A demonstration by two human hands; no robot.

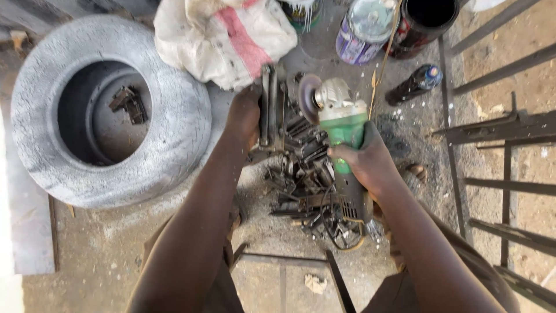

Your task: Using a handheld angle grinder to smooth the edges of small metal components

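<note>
Head view. The person's left hand [244, 116] is closed around an upright metal piece [268, 104], a narrow steel section held on end above a heap of small metal offcuts [304, 185] on the concrete floor. The right hand [365, 162] is wrapped tight round the green body of an angle grinder [341, 124], whose grinding disc [308, 98] stands just beside the metal piece; contact between the two cannot be confirmed. No sparks show.

Judged from this view, the work is at the grinding stage: the piece is held and presented to the disc, and the heap below suggests many small parts either dressed or waiting. Which of them are finished cannot be told.

Containers stand along the top edge. A round tin with a purple label [362, 26] and a pale lid sits behind the grinder, a black open-topped can [425, 17] to its right, and a further tin with a green band [304, 13] is partly cut off by the frame. A dark bottle with a blue cap [414, 84] lies on its side near them. A white sack with a red stripe [223, 37] slumps beside a worn grey tyre [110, 110] lying flat. A welded metal frame [504, 133] of dark bars occupies the right side.
</note>
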